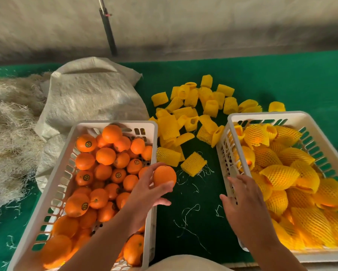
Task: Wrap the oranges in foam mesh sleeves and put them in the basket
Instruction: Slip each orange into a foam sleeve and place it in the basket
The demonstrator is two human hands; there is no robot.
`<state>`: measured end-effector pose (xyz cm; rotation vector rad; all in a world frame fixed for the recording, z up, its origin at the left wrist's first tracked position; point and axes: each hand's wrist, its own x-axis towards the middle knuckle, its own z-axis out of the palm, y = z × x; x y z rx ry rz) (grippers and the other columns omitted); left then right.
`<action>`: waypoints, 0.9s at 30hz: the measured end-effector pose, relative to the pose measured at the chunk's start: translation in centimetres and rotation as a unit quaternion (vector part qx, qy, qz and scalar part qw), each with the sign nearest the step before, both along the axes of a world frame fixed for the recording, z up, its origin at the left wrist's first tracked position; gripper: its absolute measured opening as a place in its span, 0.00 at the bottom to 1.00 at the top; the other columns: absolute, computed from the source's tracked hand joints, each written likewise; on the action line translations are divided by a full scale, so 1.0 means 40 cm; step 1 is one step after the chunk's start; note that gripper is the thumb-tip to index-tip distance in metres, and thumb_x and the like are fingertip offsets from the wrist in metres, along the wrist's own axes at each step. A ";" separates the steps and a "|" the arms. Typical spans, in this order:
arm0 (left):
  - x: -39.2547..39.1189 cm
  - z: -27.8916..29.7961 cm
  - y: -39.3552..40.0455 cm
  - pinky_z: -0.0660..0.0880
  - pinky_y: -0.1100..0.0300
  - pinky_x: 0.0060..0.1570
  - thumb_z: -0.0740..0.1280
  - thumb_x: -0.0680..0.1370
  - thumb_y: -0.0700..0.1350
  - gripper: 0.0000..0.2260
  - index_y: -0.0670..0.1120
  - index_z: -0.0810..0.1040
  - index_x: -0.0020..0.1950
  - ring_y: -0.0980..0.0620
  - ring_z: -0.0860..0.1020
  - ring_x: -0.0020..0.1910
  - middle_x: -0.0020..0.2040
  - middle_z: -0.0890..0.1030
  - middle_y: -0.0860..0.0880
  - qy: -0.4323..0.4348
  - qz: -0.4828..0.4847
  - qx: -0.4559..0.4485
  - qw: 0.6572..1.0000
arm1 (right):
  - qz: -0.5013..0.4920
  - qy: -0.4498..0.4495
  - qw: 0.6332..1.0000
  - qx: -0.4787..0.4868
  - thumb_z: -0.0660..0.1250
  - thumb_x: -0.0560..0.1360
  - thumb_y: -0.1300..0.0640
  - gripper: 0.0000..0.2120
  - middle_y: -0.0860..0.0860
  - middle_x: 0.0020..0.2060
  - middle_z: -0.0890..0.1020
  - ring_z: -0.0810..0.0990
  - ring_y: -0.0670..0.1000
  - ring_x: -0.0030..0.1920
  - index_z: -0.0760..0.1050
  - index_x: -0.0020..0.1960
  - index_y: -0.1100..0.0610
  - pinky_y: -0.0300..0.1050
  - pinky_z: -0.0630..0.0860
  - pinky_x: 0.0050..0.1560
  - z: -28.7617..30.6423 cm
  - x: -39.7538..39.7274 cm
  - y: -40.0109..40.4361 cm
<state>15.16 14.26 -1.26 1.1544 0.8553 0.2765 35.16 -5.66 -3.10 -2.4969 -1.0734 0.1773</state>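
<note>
My left hand grips a bare orange just above the right rim of the left white basket, which is full of bare oranges. My right hand hovers with relaxed fingers and holds nothing, over the left wall of the right white basket. That basket holds several oranges wrapped in yellow foam mesh. Between the baskets lies a single yellow foam sleeve, with a pile of loose sleeves behind it on the green table.
A white woven sack lies behind the left basket, and a heap of pale straw-like fibre spreads at the far left. Loose fibre strands litter the green cloth between the baskets. A dark pole stands before the wall behind.
</note>
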 end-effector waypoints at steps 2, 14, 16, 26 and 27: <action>0.010 -0.011 -0.001 0.83 0.58 0.46 0.77 0.70 0.64 0.32 0.72 0.68 0.71 0.55 0.82 0.55 0.67 0.69 0.65 0.085 -0.066 0.208 0.972 | 0.018 0.001 1.000 -0.008 0.75 0.76 0.47 0.26 0.51 0.68 0.75 0.72 0.53 0.71 0.76 0.71 0.52 0.55 0.74 0.71 -0.014 -0.009 0.032; 0.058 -0.147 -0.024 0.77 0.63 0.44 0.68 0.77 0.62 0.32 0.64 0.59 0.78 0.51 0.81 0.56 0.70 0.70 0.51 0.208 -0.310 0.588 0.717 | 0.079 0.345 0.931 -0.085 0.69 0.82 0.53 0.18 0.49 0.67 0.77 0.78 0.44 0.58 0.75 0.71 0.47 0.44 0.77 0.59 -0.154 0.064 0.327; 0.061 -0.156 -0.015 0.76 0.62 0.45 0.67 0.77 0.62 0.31 0.63 0.59 0.78 0.50 0.81 0.56 0.71 0.70 0.51 0.206 -0.310 0.586 0.720 | 0.042 0.413 0.907 -0.073 0.69 0.82 0.55 0.18 0.52 0.67 0.78 0.79 0.49 0.59 0.75 0.71 0.47 0.50 0.80 0.60 -0.169 0.068 0.381; 0.074 -0.190 0.011 0.73 0.58 0.55 0.63 0.80 0.61 0.32 0.66 0.48 0.78 0.47 0.75 0.66 0.77 0.61 0.49 0.199 -0.343 0.519 0.757 | -0.074 0.588 0.805 -0.030 0.65 0.82 0.66 0.19 0.54 0.68 0.75 0.78 0.54 0.63 0.76 0.67 0.49 0.55 0.81 0.60 -0.229 0.046 0.580; 0.076 -0.193 0.015 0.73 0.57 0.57 0.62 0.80 0.61 0.32 0.66 0.47 0.78 0.47 0.74 0.68 0.78 0.60 0.48 0.200 -0.349 0.516 0.756 | -0.079 0.590 0.803 -0.023 0.66 0.81 0.66 0.18 0.54 0.66 0.76 0.80 0.52 0.61 0.77 0.66 0.49 0.54 0.82 0.57 -0.233 0.042 0.592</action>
